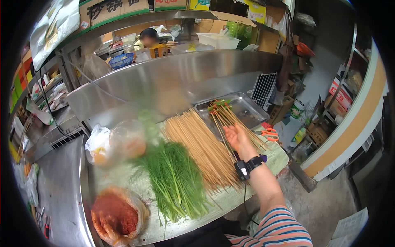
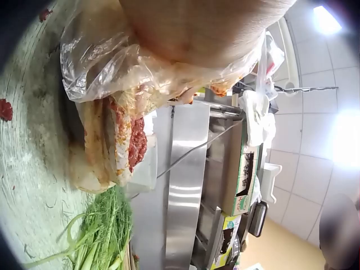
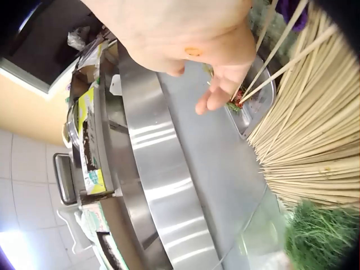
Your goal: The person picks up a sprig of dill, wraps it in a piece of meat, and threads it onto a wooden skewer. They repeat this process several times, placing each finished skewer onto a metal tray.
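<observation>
My right hand (image 1: 239, 140) is palm up with loosely bent fingers, over several skewers (image 1: 247, 129) whose ends, with red and green pieces (image 1: 220, 106), lie at a metal tray (image 1: 257, 110). In the right wrist view nothing shows gripped by the right hand (image 3: 225, 79). A wide pile of bare skewers (image 1: 201, 144) lies beside a bunch of green herbs (image 1: 175, 181). At the lower left, my left hand (image 1: 106, 226), in clear plastic, is at a container of red minced meat (image 1: 121, 210). In the left wrist view plastic (image 2: 107, 62) and the container hide its fingers.
Orange-handled scissors (image 1: 270, 133) lie at the board's right edge. A white plastic bag (image 1: 98, 142) stands at its back left. Behind the board (image 1: 224, 206) rises a steel partition (image 1: 164, 82); a person (image 1: 149, 38) is beyond it, near a blue basket (image 1: 121, 61).
</observation>
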Available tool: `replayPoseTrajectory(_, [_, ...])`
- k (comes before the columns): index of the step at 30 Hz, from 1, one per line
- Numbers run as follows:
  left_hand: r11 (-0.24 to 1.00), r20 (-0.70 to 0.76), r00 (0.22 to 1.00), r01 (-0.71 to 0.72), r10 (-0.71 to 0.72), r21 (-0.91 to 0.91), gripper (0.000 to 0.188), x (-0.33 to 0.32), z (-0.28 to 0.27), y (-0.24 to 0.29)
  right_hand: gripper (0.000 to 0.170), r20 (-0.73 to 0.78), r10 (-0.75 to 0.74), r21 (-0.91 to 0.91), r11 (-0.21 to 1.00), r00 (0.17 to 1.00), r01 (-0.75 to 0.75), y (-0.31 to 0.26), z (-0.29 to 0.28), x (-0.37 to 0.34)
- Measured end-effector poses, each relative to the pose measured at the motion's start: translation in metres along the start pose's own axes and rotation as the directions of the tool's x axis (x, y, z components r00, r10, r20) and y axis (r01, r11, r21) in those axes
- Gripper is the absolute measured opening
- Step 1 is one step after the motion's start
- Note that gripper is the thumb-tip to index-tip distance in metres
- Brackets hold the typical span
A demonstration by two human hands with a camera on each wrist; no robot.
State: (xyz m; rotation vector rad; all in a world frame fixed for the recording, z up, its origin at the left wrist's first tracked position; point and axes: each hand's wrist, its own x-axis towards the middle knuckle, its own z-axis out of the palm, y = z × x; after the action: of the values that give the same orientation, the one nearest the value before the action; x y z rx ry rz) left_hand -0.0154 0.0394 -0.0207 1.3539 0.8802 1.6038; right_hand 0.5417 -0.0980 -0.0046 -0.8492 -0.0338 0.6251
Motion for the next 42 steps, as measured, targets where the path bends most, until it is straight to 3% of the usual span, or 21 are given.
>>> replayPoseTrajectory(2, [0.995,0.000,0.995,-0.097,0.097,0.016,0.052,-0.001,0.007,0.004,0.027,0.200,0.106,-0.157,0.985,0.974,-0.075,-0.009,-0.004,-0.017])
replayPoseTrajectory(3, [0.997,0.008,0.998,-0.070,0.070,-0.018,0.053,-0.002,0.005,0.002,0.021,0.183,0.022,-0.299,0.954,0.983,0.034,-0.015,0.007,-0.034])
replayPoseTrajectory(5, [0.996,0.030,0.999,-0.014,0.017,-0.089,0.054,-0.001,-0.002,-0.006,0.021,0.228,-0.148,-0.631,0.731,0.962,0.261,-0.020,0.008,-0.035])
replayPoseTrajectory(6, [0.996,0.030,0.999,0.023,-0.020,-0.083,0.054,0.001,-0.008,-0.013,0.023,0.279,-0.218,-0.752,0.555,0.935,0.354,-0.021,0.009,-0.037])
replayPoseTrajectory(8, [0.993,0.022,0.996,0.086,-0.084,-0.078,0.052,0.003,-0.019,-0.023,0.033,0.369,-0.229,-0.918,0.061,0.901,0.392,-0.018,0.014,-0.049])
replayPoseTrajectory(10, [0.995,0.022,0.997,0.072,-0.071,-0.063,0.051,0.002,-0.015,-0.019,0.043,0.465,-0.184,-0.823,-0.450,0.866,0.346,-0.014,0.022,-0.056])
replayPoseTrajectory(14, [0.990,0.034,0.999,0.005,0.000,-0.138,0.052,0.004,-0.012,-0.025,0.046,0.369,-0.215,-0.795,-0.577,0.904,0.188,-0.017,0.008,-0.044])
replayPoseTrajectory(18, [0.988,0.051,0.998,0.038,-0.030,-0.152,0.051,0.003,-0.012,-0.022,0.067,0.355,-0.350,-0.776,-0.628,0.867,0.064,-0.041,-0.011,-0.042])
replayPoseTrajectory(19, [0.991,0.043,0.998,0.053,-0.049,-0.119,0.050,0.002,-0.012,-0.017,0.073,0.314,-0.335,-0.742,-0.671,0.888,0.009,-0.045,-0.015,-0.047])
replayPoseTrajectory(22, [0.997,0.036,0.999,0.037,-0.035,-0.071,0.050,0.003,-0.015,-0.020,0.072,-0.039,-0.220,-0.772,-0.613,0.975,-0.169,-0.055,-0.021,-0.044])
replayPoseTrajectory(23, [0.997,0.016,1.000,0.019,-0.017,-0.071,0.050,0.003,-0.014,-0.022,0.060,-0.043,-0.150,-0.740,-0.660,0.988,-0.133,-0.058,-0.027,-0.037])
replayPoseTrajectory(26, [0.996,-0.084,0.996,-0.043,0.036,-0.080,0.048,0.001,0.005,-0.011,0.045,0.157,-0.191,-0.619,-0.783,0.969,-0.054,-0.053,-0.056,-0.024])
replayPoseTrajectory(29, [0.993,-0.017,0.997,-0.069,0.071,0.092,0.046,0.004,-0.011,-0.021,0.026,0.302,-0.221,-0.486,-0.873,0.927,-0.049,-0.064,-0.066,-0.025])
replayPoseTrajectory(31, [0.997,0.054,0.996,-0.068,0.065,0.041,0.046,0.003,-0.012,-0.024,0.018,0.392,-0.291,-0.507,-0.860,0.873,-0.059,-0.073,-0.071,-0.027])
replayPoseTrajectory(32, [0.998,0.075,0.995,-0.061,0.058,0.034,0.045,0.003,-0.017,-0.023,0.016,0.328,-0.296,-0.535,-0.841,0.897,-0.082,-0.078,-0.071,-0.029])
replayPoseTrajectory(34, [0.999,0.037,0.999,0.012,-0.013,0.041,0.045,0.003,-0.005,-0.009,0.024,0.362,-0.372,-0.674,-0.738,0.855,-0.036,-0.084,-0.106,-0.002])
replayPoseTrajectory(35, [0.999,0.013,1.000,-0.003,0.002,0.049,0.046,0.003,-0.005,-0.010,0.032,0.288,-0.339,-0.657,-0.750,0.895,-0.073,-0.089,-0.108,0.002])
replayPoseTrajectory(37, [1.000,0.016,1.000,-0.017,0.018,-0.025,0.045,0.002,-0.011,-0.019,0.045,0.305,-0.294,-0.655,-0.755,0.906,-0.024,-0.092,-0.108,-0.004])
replayPoseTrajectory(38, [0.998,0.024,0.998,-0.053,0.052,0.040,0.045,0.002,-0.016,-0.023,0.049,0.289,-0.293,-0.674,-0.739,0.911,-0.024,-0.093,-0.102,-0.009])
replayPoseTrajectory(41, [0.996,0.009,0.999,-0.050,0.049,0.078,0.044,0.002,-0.010,-0.013,0.044,0.597,-0.343,-0.549,-0.834,0.725,0.058,-0.084,-0.089,-0.019])
replayPoseTrajectory(42, [0.996,0.000,0.999,-0.042,0.042,0.075,0.044,0.002,-0.009,-0.013,0.040,0.680,-0.295,-0.531,-0.830,0.672,0.173,-0.082,-0.072,-0.028])
